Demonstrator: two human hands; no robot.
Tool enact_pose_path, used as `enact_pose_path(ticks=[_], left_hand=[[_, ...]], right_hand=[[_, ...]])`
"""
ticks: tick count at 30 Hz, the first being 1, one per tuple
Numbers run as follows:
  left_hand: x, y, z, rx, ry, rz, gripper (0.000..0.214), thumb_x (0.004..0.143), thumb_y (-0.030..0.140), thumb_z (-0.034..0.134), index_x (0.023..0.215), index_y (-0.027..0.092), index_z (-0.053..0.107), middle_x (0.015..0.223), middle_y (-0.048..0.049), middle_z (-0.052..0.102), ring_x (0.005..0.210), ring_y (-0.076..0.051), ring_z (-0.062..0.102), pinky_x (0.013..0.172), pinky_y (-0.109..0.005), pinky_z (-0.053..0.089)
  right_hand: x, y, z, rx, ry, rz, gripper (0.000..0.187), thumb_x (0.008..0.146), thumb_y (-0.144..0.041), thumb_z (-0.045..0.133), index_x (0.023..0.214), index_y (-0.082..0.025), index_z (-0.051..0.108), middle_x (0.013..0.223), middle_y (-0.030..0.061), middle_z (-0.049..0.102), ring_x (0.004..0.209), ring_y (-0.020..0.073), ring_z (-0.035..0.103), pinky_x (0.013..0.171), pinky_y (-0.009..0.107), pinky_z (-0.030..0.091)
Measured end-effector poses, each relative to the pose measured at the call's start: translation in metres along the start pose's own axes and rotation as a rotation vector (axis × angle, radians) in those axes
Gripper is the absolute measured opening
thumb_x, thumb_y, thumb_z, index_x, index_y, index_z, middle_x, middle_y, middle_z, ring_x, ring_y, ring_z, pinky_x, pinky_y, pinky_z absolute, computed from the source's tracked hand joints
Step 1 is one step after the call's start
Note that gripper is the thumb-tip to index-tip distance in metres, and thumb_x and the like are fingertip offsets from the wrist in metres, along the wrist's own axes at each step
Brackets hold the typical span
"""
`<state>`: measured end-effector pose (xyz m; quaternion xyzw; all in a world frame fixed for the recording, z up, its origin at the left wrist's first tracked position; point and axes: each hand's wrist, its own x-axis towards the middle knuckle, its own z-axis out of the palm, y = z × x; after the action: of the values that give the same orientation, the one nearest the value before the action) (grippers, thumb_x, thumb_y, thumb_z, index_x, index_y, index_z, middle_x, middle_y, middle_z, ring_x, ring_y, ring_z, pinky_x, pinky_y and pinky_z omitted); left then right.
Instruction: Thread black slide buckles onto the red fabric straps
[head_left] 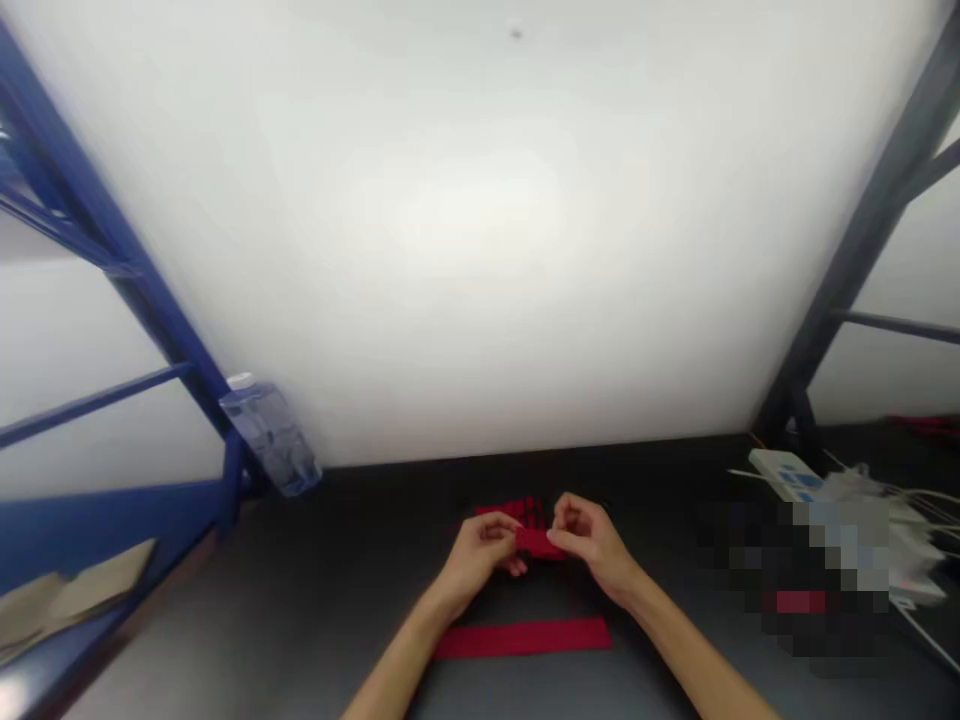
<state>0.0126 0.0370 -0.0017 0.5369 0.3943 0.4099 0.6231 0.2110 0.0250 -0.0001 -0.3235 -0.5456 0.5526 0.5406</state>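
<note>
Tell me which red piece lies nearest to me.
The long red strip, flat on the table, untouched. The smaller red piece sits farther back, pinched between the left hand and right hand.

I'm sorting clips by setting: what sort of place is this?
Likely a workshop bench: a dark worktable between metal rack posts, a power strip, and left hand and right hand pinching a red piece.
</note>
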Motion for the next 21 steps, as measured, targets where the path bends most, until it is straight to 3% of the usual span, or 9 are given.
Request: enact_pose_path(ticks=[21], left_hand=[[-0.0024,0.0037,0.0011,-0.026,0.004,-0.003,0.031,0.075,0.034,0.076,0.089,0.010,0.063,0.061,-0.0044,0.067,0.054,-0.016,0.066,0.054,-0.025,0.050]], right_hand=[[0.0009,0.0007,-0.0002,-0.258,0.043,-0.071,0.025,0.070,-0.015,0.062,0.062,-0.021,0.038,0.058,-0.0063,0.042,0.054,0.0095,0.035,0.052,0.023,0.028]])
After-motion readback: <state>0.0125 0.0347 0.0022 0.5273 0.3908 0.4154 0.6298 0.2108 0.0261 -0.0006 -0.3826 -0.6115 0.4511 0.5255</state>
